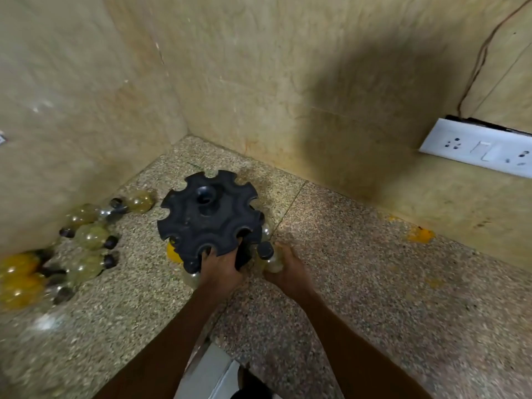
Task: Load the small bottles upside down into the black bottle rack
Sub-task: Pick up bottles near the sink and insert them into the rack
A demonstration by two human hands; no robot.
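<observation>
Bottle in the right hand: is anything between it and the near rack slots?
The left hand is. It grips the near rim of the black rack, fingers hooked into the slots beside the bottle that the right hand holds. Other rim slots look free.

Warm, yellowish indoor light falls from above and behind the viewer, leaving the scene moderately dim. A broad soft shadow (371, 110) darkens the back wall (259, 67) and reaches down to the far edge of the stone counter (374, 283). Small glare spots glint on the loose bottles (86, 240) by the counter's left edge, which are smeared by motion blur. Wide-angle distortion bends the wall lines and the switch plate (478, 146) at the right. Focus is soft throughout.
</observation>
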